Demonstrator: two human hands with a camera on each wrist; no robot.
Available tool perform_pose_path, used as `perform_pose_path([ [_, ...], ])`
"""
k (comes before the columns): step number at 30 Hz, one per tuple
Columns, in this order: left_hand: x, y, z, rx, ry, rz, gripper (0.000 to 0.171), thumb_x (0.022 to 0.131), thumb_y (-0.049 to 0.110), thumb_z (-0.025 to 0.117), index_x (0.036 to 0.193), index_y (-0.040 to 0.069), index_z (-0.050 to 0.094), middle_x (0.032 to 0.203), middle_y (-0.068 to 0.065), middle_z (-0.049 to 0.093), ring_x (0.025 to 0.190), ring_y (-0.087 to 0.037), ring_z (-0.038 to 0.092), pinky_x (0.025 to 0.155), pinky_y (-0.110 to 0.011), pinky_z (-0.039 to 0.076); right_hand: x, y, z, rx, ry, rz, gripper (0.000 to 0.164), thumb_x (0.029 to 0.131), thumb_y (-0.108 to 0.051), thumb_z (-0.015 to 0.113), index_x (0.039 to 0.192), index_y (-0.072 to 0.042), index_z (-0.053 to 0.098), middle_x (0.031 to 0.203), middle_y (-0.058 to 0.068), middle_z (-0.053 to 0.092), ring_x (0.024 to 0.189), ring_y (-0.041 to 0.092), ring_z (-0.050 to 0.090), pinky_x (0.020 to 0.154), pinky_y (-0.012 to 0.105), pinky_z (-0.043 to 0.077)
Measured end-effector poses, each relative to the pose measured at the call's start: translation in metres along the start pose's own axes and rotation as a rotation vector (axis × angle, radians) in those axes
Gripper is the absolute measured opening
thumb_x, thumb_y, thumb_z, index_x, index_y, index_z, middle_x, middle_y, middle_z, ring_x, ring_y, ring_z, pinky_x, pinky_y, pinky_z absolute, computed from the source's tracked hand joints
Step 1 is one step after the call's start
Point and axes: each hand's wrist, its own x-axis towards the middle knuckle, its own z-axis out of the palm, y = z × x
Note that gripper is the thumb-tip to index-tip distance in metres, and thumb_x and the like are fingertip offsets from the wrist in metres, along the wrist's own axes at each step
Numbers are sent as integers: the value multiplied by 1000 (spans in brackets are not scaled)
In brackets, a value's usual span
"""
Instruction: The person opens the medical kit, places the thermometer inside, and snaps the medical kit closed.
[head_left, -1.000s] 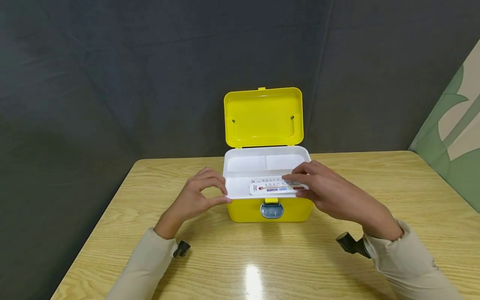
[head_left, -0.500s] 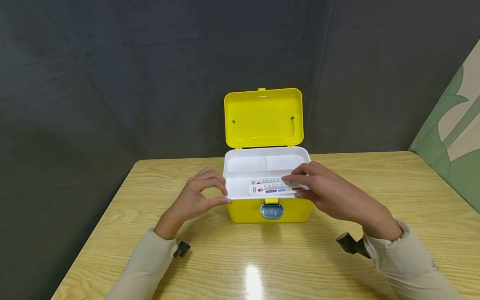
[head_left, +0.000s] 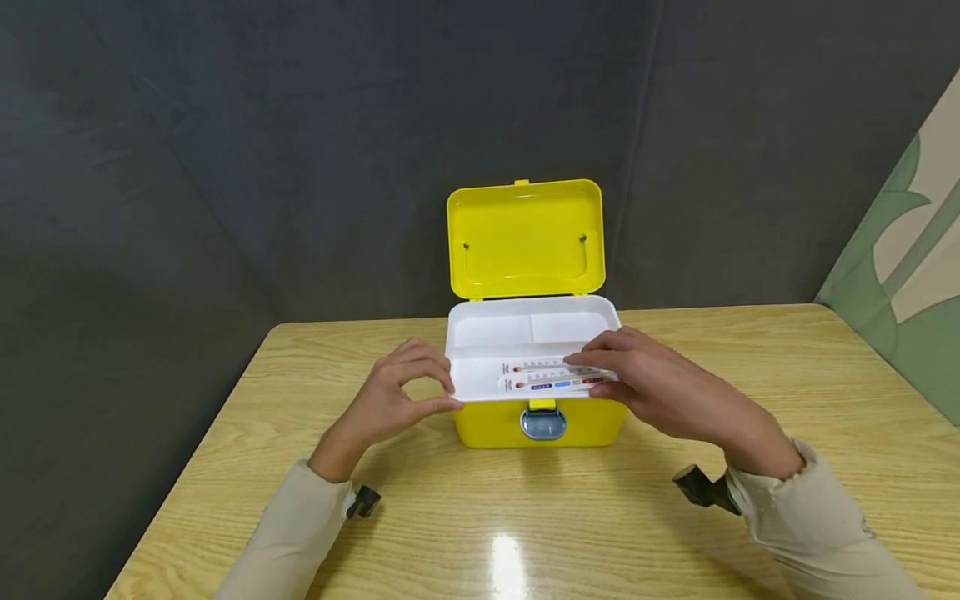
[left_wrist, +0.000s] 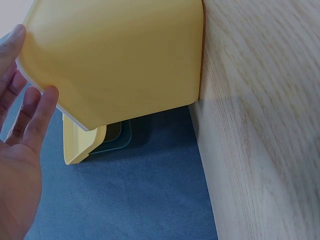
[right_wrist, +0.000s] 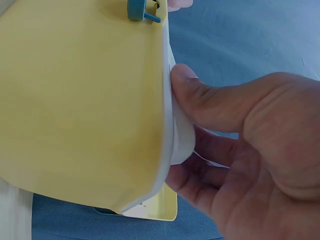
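A yellow box (head_left: 487,426) stands on the table with its lid (head_left: 527,237) raised. Its white tray (head_left: 472,372) sits in the top. Two white thermometers (head_left: 540,379) with printed scales lie overlapping over the tray's front compartment. My right hand (head_left: 660,383) holds their right ends between thumb and fingers, hiding those ends in the head view. In the right wrist view, the pale held end (right_wrist: 184,140) sticks up past the tray rim. At the tray's front left corner, my left hand (head_left: 386,396) pinches the rim with thumb and fingertips.
A grey-blue latch (head_left: 543,423) hangs on the box's front. Behind the wooden table (head_left: 420,517) rises a dark cloth wall (head_left: 337,167). A panel with green leaf shapes (head_left: 907,275) borders the right side.
Both hands keep their places at the tray. The thermometers' left ends have dipped very slightly, and the head view has shifted a little.
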Motion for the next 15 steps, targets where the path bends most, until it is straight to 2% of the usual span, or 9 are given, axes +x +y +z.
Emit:
perform_pose_path([
  [15, -1, -2, 1, 7, 6, 26, 20, 71, 10, 89, 82, 14, 72, 91, -1, 69, 92, -14, 54, 87, -25, 48, -1, 1, 0, 32, -27, -11, 37, 91, -4, 70, 126, -13, 69, 121, 2, 65, 105, 20, 55, 89, 40, 53],
])
